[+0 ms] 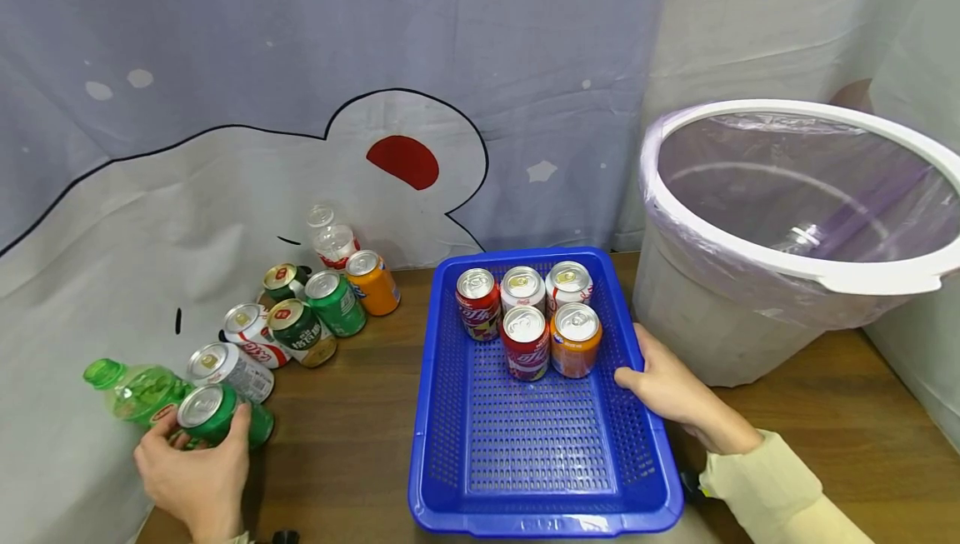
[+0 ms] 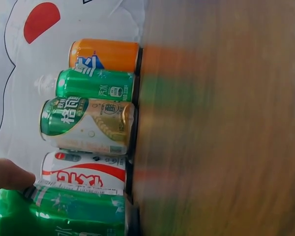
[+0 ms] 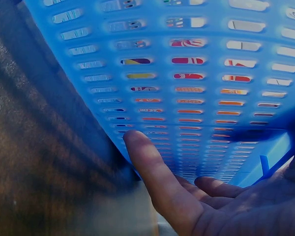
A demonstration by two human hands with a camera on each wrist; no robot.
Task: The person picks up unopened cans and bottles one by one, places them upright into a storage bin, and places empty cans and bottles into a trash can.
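Note:
My left hand [image 1: 197,473] grips a green soda can [image 1: 217,412] at the far left, thumb on one side and fingers on the other. In the left wrist view, that green can [image 2: 69,211] appears at the lower edge beside a fingertip. A green plastic bottle [image 1: 142,390] leans just behind it, and a silver can [image 1: 232,371] stands close by. On the other side, my right hand [image 1: 671,390] holds the right rim of a blue plastic basket [image 1: 442,394], thumb over the edge. The right wrist view shows fingers against the slotted basket wall [image 3: 152,118].
Several cans, including an orange can [image 1: 373,281] and a green-and-gold can [image 1: 302,331], stand along the curtain near a clear bottle [image 1: 334,242]. Red, white and orange cans [image 1: 526,344] fill the basket's far part. A large lined bin [image 1: 697,311] stands at right.

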